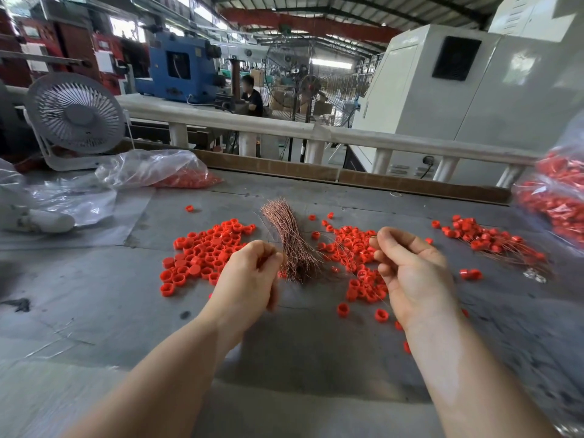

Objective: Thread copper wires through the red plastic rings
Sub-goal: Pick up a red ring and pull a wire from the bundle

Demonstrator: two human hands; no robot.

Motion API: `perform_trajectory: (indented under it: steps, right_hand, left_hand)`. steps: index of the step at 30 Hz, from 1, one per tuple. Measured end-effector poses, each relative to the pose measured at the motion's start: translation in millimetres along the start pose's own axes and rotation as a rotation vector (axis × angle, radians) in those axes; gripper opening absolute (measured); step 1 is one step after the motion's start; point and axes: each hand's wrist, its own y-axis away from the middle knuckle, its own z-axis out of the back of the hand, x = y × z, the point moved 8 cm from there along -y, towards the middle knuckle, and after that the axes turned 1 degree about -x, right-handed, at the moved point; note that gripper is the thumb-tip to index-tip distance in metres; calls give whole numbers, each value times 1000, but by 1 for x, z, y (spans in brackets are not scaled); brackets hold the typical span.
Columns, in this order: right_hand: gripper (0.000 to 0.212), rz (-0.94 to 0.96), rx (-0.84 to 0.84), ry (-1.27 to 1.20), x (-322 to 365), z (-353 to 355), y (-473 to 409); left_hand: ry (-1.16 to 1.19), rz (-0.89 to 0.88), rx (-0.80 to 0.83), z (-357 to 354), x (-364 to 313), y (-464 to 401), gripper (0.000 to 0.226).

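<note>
- Factory floor w/ machines is being seen past the white rail (316, 134) along the far edge of the grey table (94, 295); a desk fan (76, 113) is standing at the far left corner.
- Copper wires (290, 245) are being kept as one fanned bundle at mid-table, just beside both hands, prob. so single strands can be pulled w/o reaching.
- Loose red rings (205, 251) are being kept spread left of the bundle; a second scatter (357, 248) is lying right of it.
- Rings already on wires (493, 245) are being parked toward the right edge, apart from unthreaded stock.
- Left hand (249, 276): fingers are curled, thumb and forefinger pinching what looks like thin wire at the bundle's near end; hard to confirm.
- Right hand (410, 270): fingers are curled, a fine strand apparently being pinched at the fingertips; no ring visibly held.
- Bagged rings (186, 178) are being stored at the far left; another bag (556, 197) at the right edge as refill.
</note>
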Motion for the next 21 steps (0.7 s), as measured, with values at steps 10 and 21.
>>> perform_trajectory:
  steps: [10, 21]
  right_hand:
    - [15, 156, -116, 137, 14, 9, 1]
    - [14, 234, -158, 200, 22, 13, 1]
  left_hand:
    - [-103, -51, 60, -4, 0, -1, 18]
    - [-244, -137, 138, -10, -7, 2, 17]
